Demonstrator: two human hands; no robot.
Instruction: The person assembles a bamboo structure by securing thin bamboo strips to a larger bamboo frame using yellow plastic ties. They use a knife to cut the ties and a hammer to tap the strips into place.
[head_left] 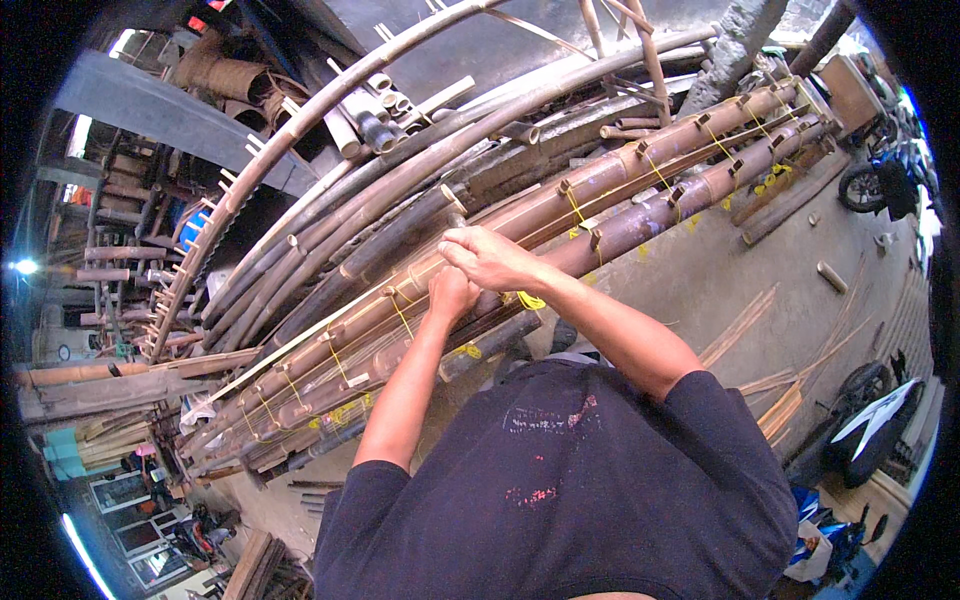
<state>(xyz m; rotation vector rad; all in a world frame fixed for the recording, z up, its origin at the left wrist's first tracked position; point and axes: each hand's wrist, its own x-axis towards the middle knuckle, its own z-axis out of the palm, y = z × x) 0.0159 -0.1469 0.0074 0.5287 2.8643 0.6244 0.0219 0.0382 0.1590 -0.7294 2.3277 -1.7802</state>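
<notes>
Two long brown bamboo poles (pixel 690 205) run side by side from lower left to upper right, with short pegs along them and yellow string (pixel 655 172) stretched between. Over the middle of the poles my two hands meet. My right hand (pixel 487 260) is closed just above and beyond my left hand (pixel 453 296), whose fingers are also curled shut. Whatever lies inside either fist is hidden. Thin bamboo strips (pixel 540 232) lie between the poles beside my hands. A bright yellow coil of string (pixel 530 300) hangs by my right wrist.
Long bent bamboo poles (pixel 420 135) are stacked beyond the frame, below a curved ladder-like pole (pixel 275 150) with pegs. Loose bamboo strips (pixel 745 325) lie on the floor at right. Motorbikes (pixel 870 430) stand at the right edge, and a slanted post (pixel 735 50) rises behind.
</notes>
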